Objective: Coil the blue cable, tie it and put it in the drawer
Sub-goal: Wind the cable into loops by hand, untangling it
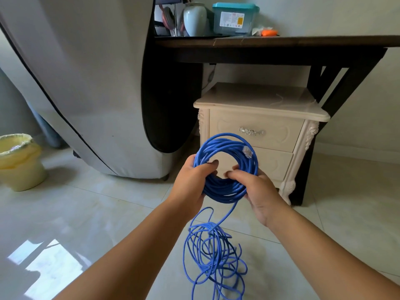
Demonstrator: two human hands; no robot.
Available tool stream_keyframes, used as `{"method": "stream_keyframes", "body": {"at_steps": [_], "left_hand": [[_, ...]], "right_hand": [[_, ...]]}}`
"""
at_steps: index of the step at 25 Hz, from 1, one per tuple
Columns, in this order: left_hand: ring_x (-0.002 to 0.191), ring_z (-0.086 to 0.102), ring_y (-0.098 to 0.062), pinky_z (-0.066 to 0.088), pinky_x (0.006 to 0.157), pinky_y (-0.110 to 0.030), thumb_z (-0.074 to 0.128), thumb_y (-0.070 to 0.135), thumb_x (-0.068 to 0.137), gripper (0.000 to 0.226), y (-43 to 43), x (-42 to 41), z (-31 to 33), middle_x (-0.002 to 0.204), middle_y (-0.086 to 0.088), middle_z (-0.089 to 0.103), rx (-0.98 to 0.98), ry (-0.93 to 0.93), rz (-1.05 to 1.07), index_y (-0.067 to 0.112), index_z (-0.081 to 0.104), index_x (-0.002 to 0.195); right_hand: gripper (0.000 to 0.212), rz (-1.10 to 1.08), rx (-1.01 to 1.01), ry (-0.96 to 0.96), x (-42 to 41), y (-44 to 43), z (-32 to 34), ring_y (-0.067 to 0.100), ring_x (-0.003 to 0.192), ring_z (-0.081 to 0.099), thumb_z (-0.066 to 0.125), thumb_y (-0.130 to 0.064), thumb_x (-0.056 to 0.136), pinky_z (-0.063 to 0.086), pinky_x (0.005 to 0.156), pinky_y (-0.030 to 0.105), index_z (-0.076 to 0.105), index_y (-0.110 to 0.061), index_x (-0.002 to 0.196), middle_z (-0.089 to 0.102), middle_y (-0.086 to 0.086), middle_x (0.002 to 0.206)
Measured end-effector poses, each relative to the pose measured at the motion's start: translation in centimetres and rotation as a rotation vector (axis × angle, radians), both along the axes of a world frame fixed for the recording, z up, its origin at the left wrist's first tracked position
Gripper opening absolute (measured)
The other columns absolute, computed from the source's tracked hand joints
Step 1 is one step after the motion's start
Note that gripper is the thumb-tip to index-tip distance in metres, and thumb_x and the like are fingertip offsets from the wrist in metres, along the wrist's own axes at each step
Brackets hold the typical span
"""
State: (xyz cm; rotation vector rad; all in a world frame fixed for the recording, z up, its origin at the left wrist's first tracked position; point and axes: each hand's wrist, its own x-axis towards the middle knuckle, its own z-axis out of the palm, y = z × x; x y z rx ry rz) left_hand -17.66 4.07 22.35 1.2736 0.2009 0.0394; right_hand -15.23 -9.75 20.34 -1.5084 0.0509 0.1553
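A pale yellow waste bin lined with a yellowish bag stands on the glossy tiled floor at the far left; beside it rises a large grey cover with dark piping, draped down to the floor; behind and to the right stands a dark wooden table; on its top, from left to right, a pale ceramic vase, a clear storage box with a teal lid and a small orange object lying on something white, too small to identify.
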Motion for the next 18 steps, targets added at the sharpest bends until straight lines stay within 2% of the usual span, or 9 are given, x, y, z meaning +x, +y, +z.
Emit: {"method": "stream_keyframes", "body": {"at_steps": [3,6,7,9,12,14,15,17,18], "left_hand": [[0.084,0.064,-0.014,0.051,0.081,-0.03,0.077,0.023,0.081,0.045,0.7,0.1,0.2,0.097,-0.005,0.065,0.254,0.007,-0.176,0.016,0.057,0.12],[0.113,0.062,-0.009,0.051,0.097,-0.032,0.084,0.03,0.071,0.091,1.8,-0.1,0.7,0.133,0.011,0.054,0.582,-0.093,-0.276,0.04,0.034,0.146],[0.123,0.055,-0.011,0.051,0.101,-0.035,0.083,0.028,0.071,0.096,1.8,-0.4,1.0,0.142,0.016,0.044,0.669,-0.167,-0.316,0.053,0.027,0.145],[0.132,0.047,-0.012,0.049,0.105,-0.04,0.079,0.029,0.071,0.085,1.3,-1.1,1.2,0.146,0.022,0.036,0.792,-0.325,-0.408,0.069,0.033,0.13],[0.123,0.052,0.005,0.047,0.104,-0.026,0.076,0.033,0.071,0.081,0.8,-1.4,1.7,0.146,0.022,0.041,0.684,-0.369,-0.407,0.056,0.038,0.138],[0.117,0.051,0.015,0.042,0.099,-0.015,0.078,0.029,0.072,0.092,1.4,-0.9,2.0,0.149,0.021,0.041,0.53,-0.331,-0.304,0.053,0.031,0.146],[0.121,0.047,0.015,0.039,0.098,-0.009,0.079,0.021,0.073,0.097,1.6,-0.7,2.0,0.15,0.022,0.038,0.559,-0.335,-0.291,0.053,0.026,0.148],[0.133,0.033,0.005,0.033,0.1,-0.004,0.078,0.009,0.074,0.106,1.6,-0.8,1.8,0.152,0.019,0.03,0.886,-0.35,-0.383,0.047,0.018,0.153],[0.137,0.029,-0.003,0.033,0.107,-0.012,0.077,0.009,0.074,0.109,1.3,-0.9,1.4,0.153,0.015,0.028,1.114,-0.383,-0.431,0.043,0.014,0.155]], "right_hand": [[0.017,-0.123,-0.037,-0.04,0.5,0.0,-0.1,0.023,0.081,0.06,0.064,-0.005,0.083,0.047,0.078,0.036,0.06,-0.021,0.083,0.064,-0.001,0.074],[0.014,-0.103,-0.348,-0.156,0.9,-1.0,0.4,0.026,0.073,0.056,0.061,-0.008,0.083,0.043,0.065,0.034,0.055,-0.018,0.091,0.061,0.008,0.081],[0.015,-0.081,-0.456,-0.198,1.0,-1.2,0.5,0.027,0.071,0.056,0.06,-0.008,0.082,0.041,0.063,0.034,0.054,-0.018,0.091,0.061,0.008,0.08],[0.015,-0.05,-0.615,-0.253,1.0,-1.4,0.6,0.027,0.069,0.054,0.057,-0.009,0.081,0.041,0.061,0.036,0.05,-0.021,0.084,0.058,0.004,0.075],[0.015,-0.051,-0.855,-0.296,1.0,-1.6,0.9,0.025,0.071,0.055,0.056,-0.015,0.082,0.043,0.064,0.039,0.044,-0.023,0.081,0.057,-0.003,0.076],[0.014,-0.044,-1.005,-0.372,0.8,-1.7,1.1,0.025,0.082,0.056,0.057,-0.019,0.082,0.044,0.067,0.038,0.048,-0.025,0.092,0.059,-0.005,0.088],[0.019,-0.028,-1.053,-0.408,0.4,-1.4,1.1,0.025,0.088,0.056,0.057,-0.019,0.081,0.043,0.068,0.037,0.049,-0.026,0.097,0.058,-0.005,0.094],[0.026,0.024,-1.116,-0.467,-0.3,-0.6,1.2,0.024,0.096,0.057,0.059,-0.018,0.079,0.038,0.066,0.033,0.049,-0.027,0.102,0.055,-0.006,0.097],[0.03,0.057,-1.144,-0.499,-0.7,-0.2,1.4,0.023,0.098,0.057,0.061,-0.018,0.078,0.035,0.066,0.031,0.049,-0.027,0.104,0.055,-0.006,0.099]]}}
